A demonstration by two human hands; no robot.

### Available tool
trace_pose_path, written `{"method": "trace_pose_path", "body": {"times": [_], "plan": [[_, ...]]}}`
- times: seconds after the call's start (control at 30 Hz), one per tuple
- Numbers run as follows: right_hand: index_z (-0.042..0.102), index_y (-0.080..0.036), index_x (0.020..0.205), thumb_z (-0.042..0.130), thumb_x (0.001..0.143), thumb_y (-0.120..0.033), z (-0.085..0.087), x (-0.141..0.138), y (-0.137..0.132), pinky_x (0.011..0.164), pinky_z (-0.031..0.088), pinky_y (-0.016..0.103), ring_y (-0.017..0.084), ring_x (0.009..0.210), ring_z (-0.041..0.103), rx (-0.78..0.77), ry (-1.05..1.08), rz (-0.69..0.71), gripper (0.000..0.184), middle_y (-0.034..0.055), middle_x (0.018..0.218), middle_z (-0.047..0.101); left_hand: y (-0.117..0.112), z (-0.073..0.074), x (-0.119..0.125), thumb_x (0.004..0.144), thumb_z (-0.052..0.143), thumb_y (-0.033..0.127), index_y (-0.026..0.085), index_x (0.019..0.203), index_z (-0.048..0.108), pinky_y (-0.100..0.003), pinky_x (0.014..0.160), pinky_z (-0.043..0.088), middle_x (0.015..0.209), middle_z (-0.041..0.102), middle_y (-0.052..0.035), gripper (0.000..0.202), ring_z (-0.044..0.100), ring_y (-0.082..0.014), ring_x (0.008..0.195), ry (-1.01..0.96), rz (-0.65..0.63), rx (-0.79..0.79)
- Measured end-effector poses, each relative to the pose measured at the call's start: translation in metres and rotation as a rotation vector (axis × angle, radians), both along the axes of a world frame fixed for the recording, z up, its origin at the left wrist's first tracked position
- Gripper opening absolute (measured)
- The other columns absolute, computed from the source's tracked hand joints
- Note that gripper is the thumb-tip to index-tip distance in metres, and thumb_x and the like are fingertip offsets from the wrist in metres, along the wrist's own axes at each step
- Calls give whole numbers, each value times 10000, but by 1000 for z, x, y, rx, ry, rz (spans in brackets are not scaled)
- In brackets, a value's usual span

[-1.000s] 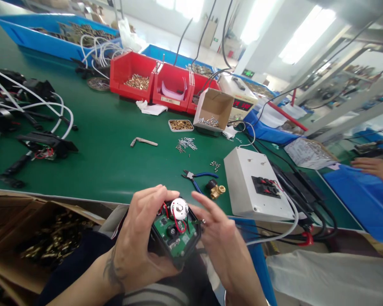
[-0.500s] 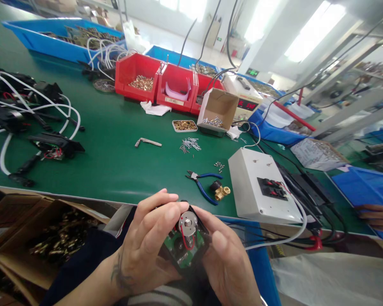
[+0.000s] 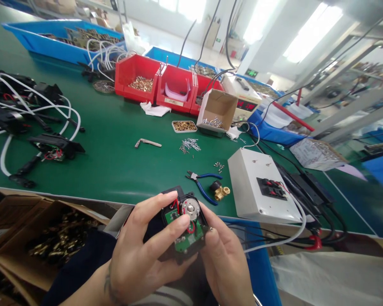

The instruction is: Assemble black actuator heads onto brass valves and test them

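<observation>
Just off the table's front edge, a black plastic housing (image 3: 196, 250) is held between both hands. It contains a green circuit board (image 3: 187, 241), a round silver motor (image 3: 190, 208) and red wires. My left hand (image 3: 147, 242) grips it from the left, with fingers reaching over its top near the motor. My right hand (image 3: 226, 255) closes on its right side, and a tiny shiny piece, perhaps a screw, shows at the thumb tip. Blue-handled cutting pliers (image 3: 204, 187) and a brass valve fitting (image 3: 221, 192) lie just beyond the hands.
A grey box with switches (image 3: 261, 187) stands at right. Further back are red bins (image 3: 137, 80), a cardboard box (image 3: 218, 106), small pins (image 3: 191, 145) and an L-shaped hex key (image 3: 148, 142). White-cabled black assemblies (image 3: 54, 144) lie at left, above a carton of brass parts (image 3: 60, 238).
The left fingers have shifted over the housing, which is turned and shows more of its board and black edge. At far right, the other person's hand has gone from view and the blue bin has moved away.
</observation>
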State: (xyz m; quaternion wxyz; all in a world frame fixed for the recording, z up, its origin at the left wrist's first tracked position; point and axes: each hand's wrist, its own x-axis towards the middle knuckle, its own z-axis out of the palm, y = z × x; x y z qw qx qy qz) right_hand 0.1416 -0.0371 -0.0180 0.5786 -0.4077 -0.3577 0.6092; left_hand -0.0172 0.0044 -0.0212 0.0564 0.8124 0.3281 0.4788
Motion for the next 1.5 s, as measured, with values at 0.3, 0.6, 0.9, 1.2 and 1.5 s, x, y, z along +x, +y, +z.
{"method": "trace_pose_path", "body": {"times": [0.3,0.6,0.9,1.2,1.5], "plan": [[679,-420,1280,678,928,-434,9,-7,1,1004,563,262,174,1176,690,91,-37,32,353,-28,1298,709,-6,6,5,844,673,115,285,1104,580,-327,1136,336,1394,410,-54,325,405,-205,1327,-3,36,-6],[587,-264,1385,674,835,-646,-7,34,25,807,558,383,207,895,624,111,-958,-549,675,108,1287,670,2,5,-6,906,679,312,369,1417,508,-357,1123,408,1476,562,-12,542,521,-239,1348,-551,-2,-852],[657,-145,1179,736,712,-514,-53,67,62,710,508,381,202,693,569,-117,-930,-522,600,40,818,660,24,12,-9,882,666,570,236,1239,723,-263,908,537,1084,785,-48,492,684,-208,1061,-1109,-235,-1615],[726,-319,1102,858,756,-276,-18,39,22,761,558,225,105,793,662,95,-118,-174,373,16,1179,741,35,8,-8,996,559,314,174,1012,775,-265,856,606,1077,794,-68,259,725,-209,1026,-1177,-134,-1527],[729,-320,1100,870,733,-196,-5,25,5,732,588,246,113,745,673,124,-16,-61,412,19,1142,754,40,8,-4,1030,474,257,115,1085,747,-325,802,657,1119,781,-139,312,753,-237,991,-1215,-151,-1685]]}}
